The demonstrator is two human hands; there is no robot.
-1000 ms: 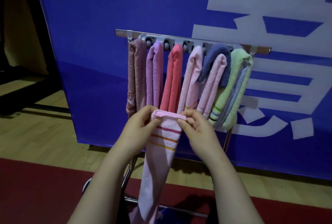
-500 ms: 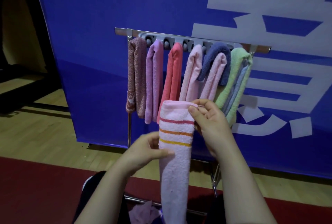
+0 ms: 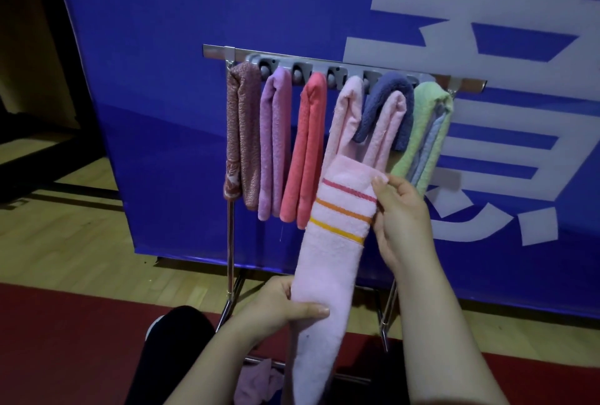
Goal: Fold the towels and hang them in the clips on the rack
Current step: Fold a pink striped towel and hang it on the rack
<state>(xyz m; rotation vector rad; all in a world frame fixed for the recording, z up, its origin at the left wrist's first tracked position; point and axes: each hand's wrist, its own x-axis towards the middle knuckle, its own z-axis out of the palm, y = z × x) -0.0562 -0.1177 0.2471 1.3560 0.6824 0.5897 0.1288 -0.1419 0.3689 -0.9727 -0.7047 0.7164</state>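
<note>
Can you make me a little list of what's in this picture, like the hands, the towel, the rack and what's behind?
held towel: pink striped towel, folded long, with red, orange and yellow stripes near its top
left hand: grips the towel's lower part
right hand: pinches the towel's top corner
rack: metal bar with grey clips
hung towels: brownish, purple, coral, pale pink, dark blue, green
behind: blue banner with white characters

Pale pink towel (image 3: 328,275) with 3 stripes: red, orange, yellow.
</note>
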